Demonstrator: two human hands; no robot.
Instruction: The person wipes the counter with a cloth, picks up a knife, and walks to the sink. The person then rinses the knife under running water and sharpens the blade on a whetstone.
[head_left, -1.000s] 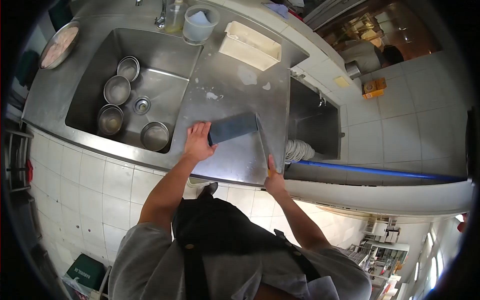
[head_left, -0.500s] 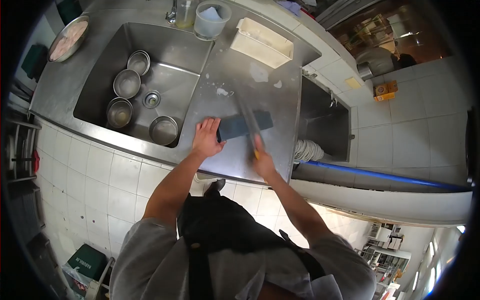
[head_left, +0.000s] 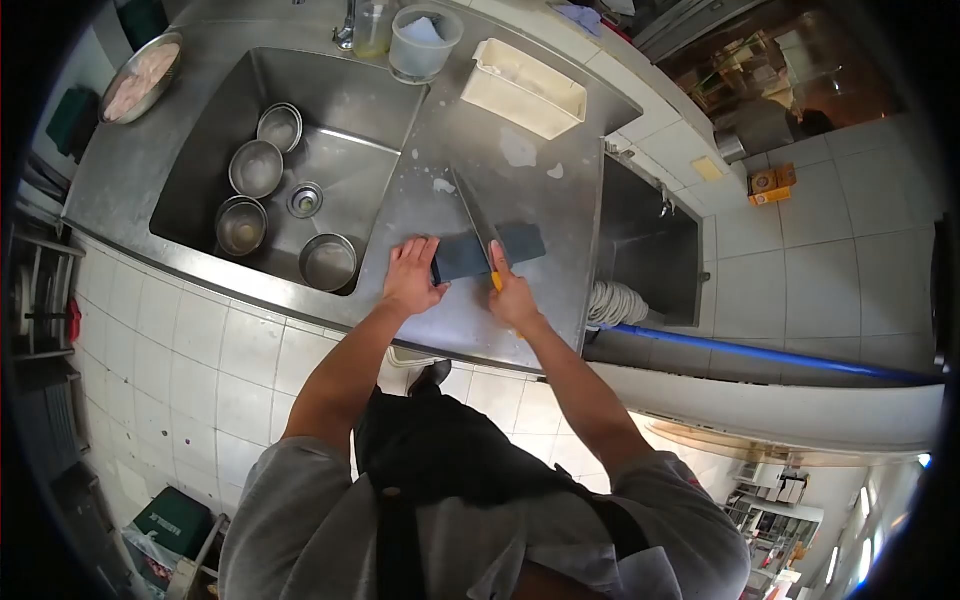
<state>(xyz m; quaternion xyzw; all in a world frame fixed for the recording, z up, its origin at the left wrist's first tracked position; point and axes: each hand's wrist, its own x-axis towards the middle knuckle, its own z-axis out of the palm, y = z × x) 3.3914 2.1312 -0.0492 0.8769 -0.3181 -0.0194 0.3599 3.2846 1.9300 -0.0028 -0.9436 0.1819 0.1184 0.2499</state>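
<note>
A dark grey sharpening stone (head_left: pixel 522 241) lies flat on the steel counter. My left hand (head_left: pixel 410 278) grips its left end, thumb at the near edge and fingers over the far side. In my right hand (head_left: pixel 511 297) is the yellow handle of a long knife (head_left: pixel 474 217), with the forefinger stretched along the blade's base. The blade crosses the stone at a slant, its tip pointing away and to the left, past the stone's far edge.
Left of the stone is a steel sink (head_left: pixel 365 175) holding several round metal bowls (head_left: pixel 257 169). A cream tray (head_left: pixel 525 88) and a clear tub (head_left: pixel 425 45) stand behind. Mop strings (head_left: pixel 617 303) and a blue pole (head_left: pixel 760 352) are at the right. A bowl of pale meat (head_left: pixel 142 82) sits far left.
The knife has moved leftward over the stone from its right end, and its tip has swung left. My left hand stays on the stone. The view has shifted slightly.
</note>
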